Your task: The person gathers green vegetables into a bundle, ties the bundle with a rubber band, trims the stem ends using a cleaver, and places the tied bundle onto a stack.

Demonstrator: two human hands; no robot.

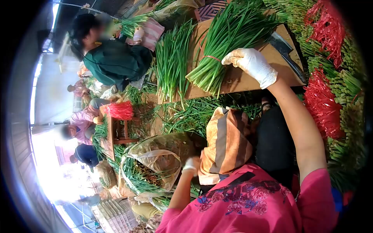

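My right hand [250, 65], in a white glove, is curled at the side of a bundle of green garlic chives [229, 42] lying on a wooden board [252, 79]. Its fingertips are pinched where a thin red tie [211, 58] crosses the stalks. Beside that bundle lies a looser pile of chives [173, 58]. A cleaver [286, 54] with a dark handle rests on the board, behind my right wrist. My left hand [191, 164], also gloved, is low beside the orange and brown striped cloth on my lap [226, 143]; motion blurs its fingers.
Tied bundles [349, 89] and red strips [321, 105] line the right side. A plastic bag of greens [155, 155] stands near my left hand. Loose leaves cover the floor. A person in dark green [116, 64] works nearby; others sit by a small table [112, 132].
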